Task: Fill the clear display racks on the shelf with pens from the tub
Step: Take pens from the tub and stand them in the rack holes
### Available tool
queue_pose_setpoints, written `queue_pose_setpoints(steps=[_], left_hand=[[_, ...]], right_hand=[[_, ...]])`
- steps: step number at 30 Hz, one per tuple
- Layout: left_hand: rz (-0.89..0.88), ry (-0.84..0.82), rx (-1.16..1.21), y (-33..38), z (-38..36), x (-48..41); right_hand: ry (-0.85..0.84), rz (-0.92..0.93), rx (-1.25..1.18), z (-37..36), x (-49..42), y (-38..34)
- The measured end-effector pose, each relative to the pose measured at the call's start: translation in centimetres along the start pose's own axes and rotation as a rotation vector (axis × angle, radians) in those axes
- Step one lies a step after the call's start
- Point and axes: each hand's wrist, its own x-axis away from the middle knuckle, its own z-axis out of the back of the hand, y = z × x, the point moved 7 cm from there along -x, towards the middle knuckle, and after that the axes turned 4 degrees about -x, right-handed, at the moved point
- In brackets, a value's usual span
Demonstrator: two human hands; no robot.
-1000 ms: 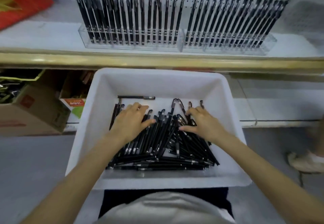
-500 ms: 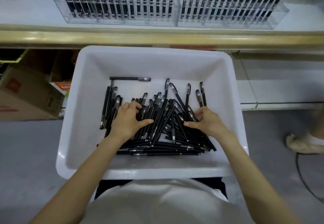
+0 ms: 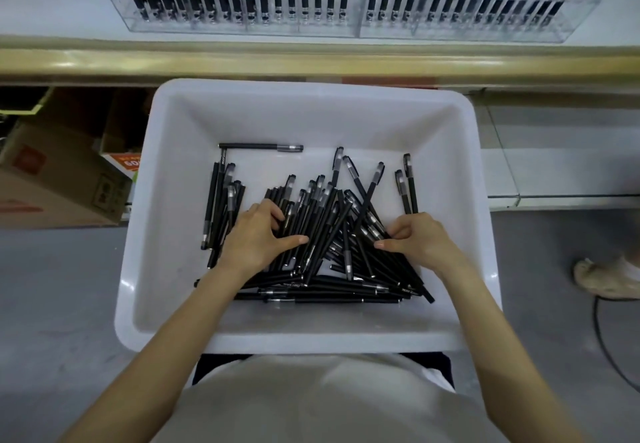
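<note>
A white tub [image 3: 311,110] sits in front of me, below the shelf edge. A loose pile of black pens [image 3: 325,210] lies in it, and one pen [image 3: 259,146] lies apart near the far wall. My left hand [image 3: 258,234] is on the left of the pile, its fingers and thumb curled round a bunch of pens. On the right side my right hand [image 3: 420,240] does the same, fingers curled in and thumb over the pens. Two clear display racks stand on the shelf above, the left rack [image 3: 235,25] and the right rack [image 3: 467,28], both lined with upright black pens.
The shelf's gold front edge [image 3: 311,61] runs just beyond the tub. Cardboard boxes [image 3: 59,179] sit under the shelf at left. At right are a low white shelf [image 3: 554,172], another person's shoe [image 3: 606,278] and a black cable [image 3: 604,342] on the grey floor.
The view has tilted down, so the racks sit higher in the frame. Both hands have pulled back toward me over the pile, and their fingers have curled from flat into the pens.
</note>
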Motion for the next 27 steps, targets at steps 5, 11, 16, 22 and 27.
queue_pose_setpoints(steps=[5, 11, 16, 22, 27], left_hand=[[0.043, -0.019, 0.054, -0.2, 0.0, -0.3], [0.046, -0.028, 0.174, 0.1, 0.3, -0.6], [-0.05, -0.152, 0.125, 2.9, -0.7, -0.7], [-0.1, -0.147, 0.08, 5.3, -2.9, -1.2], [-0.086, -0.085, 0.211, 7.1, -2.8, -3.2]], right_hand=[[0.007, 0.051, 0.021, 0.1, -0.1, -0.2], [-0.019, 0.133, 0.191, 0.1, 0.0, -1.1], [0.011, 0.156, 0.299, 0.4, -0.2, -1.4], [0.047, 0.163, 0.299, 0.7, -0.1, -1.8], [0.066, 0.155, 0.272, 0.9, -0.1, -1.7]])
